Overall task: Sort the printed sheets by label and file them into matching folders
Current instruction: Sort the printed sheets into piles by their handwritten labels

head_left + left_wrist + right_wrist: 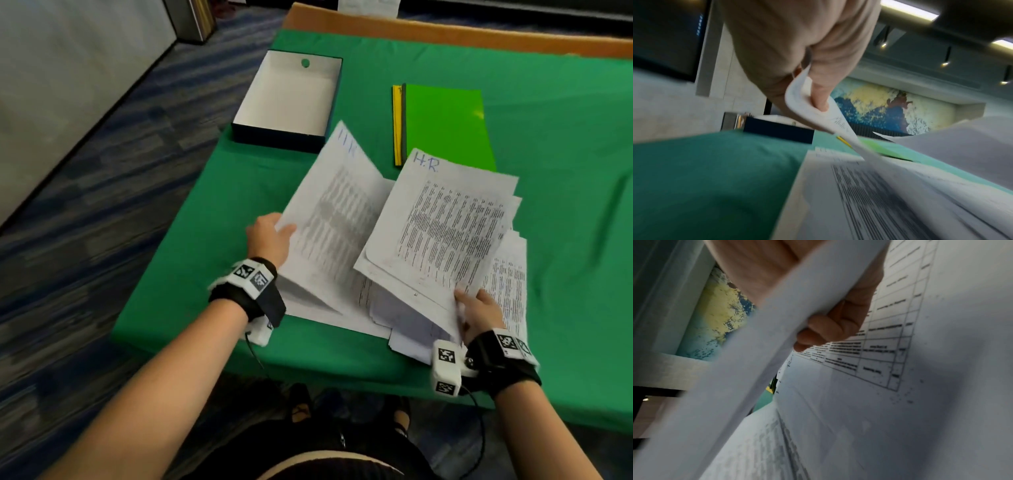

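My left hand (pixel 270 236) pinches the edge of a printed sheet (pixel 335 212) lifted off the table; the left wrist view shows thumb and fingers (pixel 819 97) pinching its curled corner (pixel 801 104). My right hand (pixel 479 315) grips the lower edge of a tilted bundle of sheets whose top page (pixel 448 226) is marked "H.R." in blue. In the right wrist view, fingers (pixel 830 327) curl round those sheets (pixel 777 321) above a sheet with a printed table (pixel 890 331). More printed sheets (pixel 507 274) lie under both. A green folder (pixel 448 126) lies on a yellow folder (pixel 396 123) behind the papers.
An open dark blue box (pixel 291 99) with a white inside stands at the back left of the green tablecloth (pixel 205 240). The table's near edge runs just below my wrists. Carpeted floor (pixel 85 205) lies to the left.
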### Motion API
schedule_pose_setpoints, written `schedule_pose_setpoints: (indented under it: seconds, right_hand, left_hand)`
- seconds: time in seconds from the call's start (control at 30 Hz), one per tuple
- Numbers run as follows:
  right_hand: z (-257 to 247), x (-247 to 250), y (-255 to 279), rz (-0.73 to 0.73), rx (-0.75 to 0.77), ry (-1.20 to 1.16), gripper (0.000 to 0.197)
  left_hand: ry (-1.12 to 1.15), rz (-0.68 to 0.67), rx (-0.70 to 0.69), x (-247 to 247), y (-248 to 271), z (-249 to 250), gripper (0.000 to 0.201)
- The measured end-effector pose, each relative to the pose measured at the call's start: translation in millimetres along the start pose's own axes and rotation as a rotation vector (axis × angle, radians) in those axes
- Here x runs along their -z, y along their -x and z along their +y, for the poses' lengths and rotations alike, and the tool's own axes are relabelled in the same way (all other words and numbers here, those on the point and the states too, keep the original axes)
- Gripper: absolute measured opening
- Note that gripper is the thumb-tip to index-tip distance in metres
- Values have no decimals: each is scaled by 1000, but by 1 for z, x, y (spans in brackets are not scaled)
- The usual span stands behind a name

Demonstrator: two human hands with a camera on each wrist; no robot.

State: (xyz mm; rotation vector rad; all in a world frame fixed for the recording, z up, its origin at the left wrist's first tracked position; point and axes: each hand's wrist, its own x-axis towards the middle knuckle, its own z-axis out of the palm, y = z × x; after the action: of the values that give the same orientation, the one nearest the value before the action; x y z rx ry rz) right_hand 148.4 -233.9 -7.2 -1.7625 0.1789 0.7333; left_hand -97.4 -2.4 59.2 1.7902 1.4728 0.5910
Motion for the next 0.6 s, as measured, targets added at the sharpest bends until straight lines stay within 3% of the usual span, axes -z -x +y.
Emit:
schedule_pose_setpoints:
  seconds: [0.1,0.23,0.3,0.4,0.53,0.6]
  right_hand:
    - [-9,-4,9,-8,-18,5,61]
    - [-18,-15,16,36,81,171,60]
    - [-21,-22,21,50,116,271,64]
    - [-25,-29,29,-22,123,270,91]
    - [-20,-33,32,-55,151,228,76]
    - [-15,-36,38,-150,56,130,80]
  left_hand:
    - [30,124,-140,24,-11,22,26]
    - [16,208,-258,30,-14,34,26]
    - [-5,193,-261,24,-10,33,29]
    - [-22,142,-286,11,1,26,32]
    - [-10,48,-299,-5,20,22,33]
    - [43,1,-306,-12,30,21,38]
